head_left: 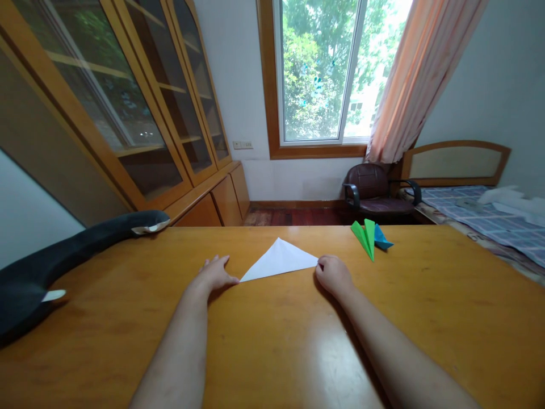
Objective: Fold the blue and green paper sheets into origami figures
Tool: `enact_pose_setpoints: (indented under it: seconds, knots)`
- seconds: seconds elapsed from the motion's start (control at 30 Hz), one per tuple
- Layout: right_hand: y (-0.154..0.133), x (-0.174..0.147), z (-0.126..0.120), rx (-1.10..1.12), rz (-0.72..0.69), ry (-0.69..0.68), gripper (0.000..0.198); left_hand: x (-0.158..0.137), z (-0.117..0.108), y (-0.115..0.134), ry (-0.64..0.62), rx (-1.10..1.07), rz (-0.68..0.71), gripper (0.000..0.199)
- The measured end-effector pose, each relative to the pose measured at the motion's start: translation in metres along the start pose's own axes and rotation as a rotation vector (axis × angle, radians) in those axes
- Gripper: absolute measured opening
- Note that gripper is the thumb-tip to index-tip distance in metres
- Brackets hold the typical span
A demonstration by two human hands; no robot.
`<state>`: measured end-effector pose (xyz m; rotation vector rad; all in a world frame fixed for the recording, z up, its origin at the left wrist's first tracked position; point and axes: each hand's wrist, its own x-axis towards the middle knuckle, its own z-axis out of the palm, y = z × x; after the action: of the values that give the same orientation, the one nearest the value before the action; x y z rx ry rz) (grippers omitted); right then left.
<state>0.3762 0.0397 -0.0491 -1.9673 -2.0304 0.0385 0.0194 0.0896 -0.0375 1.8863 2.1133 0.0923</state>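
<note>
A white sheet of paper [279, 261], folded into a triangle, lies flat on the wooden table [264, 341] with its peak pointing away from me. My left hand [216, 274] rests at the paper's left corner, fingers spread and the thumb touching the tip. At the opposite corner, my right hand [334, 275] is closed, its curled fingers pinching the paper's right tip. The long folded edge runs between both hands, on the side nearer me.
Beyond my right hand lie a green paper plane [367, 238] and a blue folded paper piece [382, 237]. A black curved object [76, 250] with white parts occupies the table's left side. Past the far edge stand a brown armchair [374, 190], a bed [481, 210] and a glass-fronted cabinet [170, 113].
</note>
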Motion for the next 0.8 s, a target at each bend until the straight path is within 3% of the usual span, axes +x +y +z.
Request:
enact_pose_setpoints:
  seconds: [0.13, 0.23, 0.47, 0.8]
  knots:
    - [0.001, 0.000, 0.001, 0.004, -0.005, -0.001, 0.028, -0.004, -0.004, 0.014, 0.021, -0.261, 0.112, 0.074]
    - [0.001, 0.000, 0.001, 0.014, -0.009, 0.006, 0.028, -0.008, 0.001, 0.039, 0.102, -0.290, 0.166, 0.057]
    - [0.001, 0.000, 0.001, 0.024, -0.018, 0.012, 0.029, -0.028, 0.033, 0.093, 0.209, -0.146, 0.299, 0.068]
    - [0.003, -0.001, 0.000, 0.019, -0.020, 0.020, 0.028, -0.030, 0.040, 0.098, 0.212, -0.120, 0.292, 0.074]
